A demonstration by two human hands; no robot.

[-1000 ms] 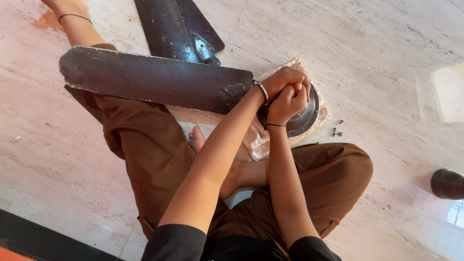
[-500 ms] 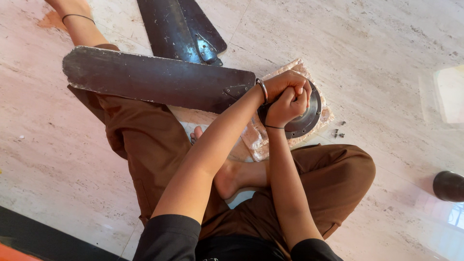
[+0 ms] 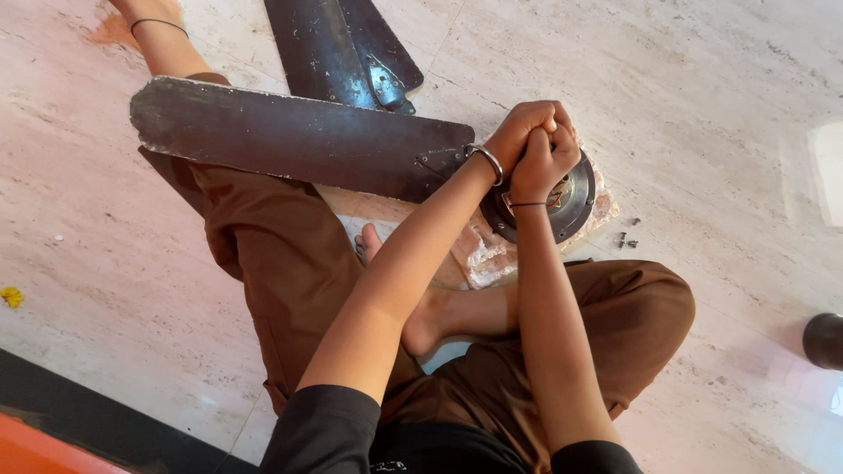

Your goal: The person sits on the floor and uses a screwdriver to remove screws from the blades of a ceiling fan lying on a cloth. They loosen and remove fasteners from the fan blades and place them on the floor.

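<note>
I sit cross-legged on a marble floor with a dark ceiling-fan motor hub (image 3: 575, 206) in front of me. One long dark fan blade (image 3: 299, 140) is attached to it and reaches left across my knee. My right hand (image 3: 544, 167) is a closed fist right above the hub. My left hand (image 3: 525, 123), with a metal bangle on its wrist, wraps over the top of that fist. Whatever the fists grip is hidden inside them.
Two more dark blades (image 3: 338, 53) lie on the floor behind the attached one. The hub rests on a crumpled plastic-wrapped pad (image 3: 487, 254). A few small screws (image 3: 625, 239) lie right of it. A dark round object (image 3: 825, 341) shows at the right edge.
Both clasped hands have risen a little and shifted toward the far side of the hub, uncovering more of its face. The view has drifted slightly.
</note>
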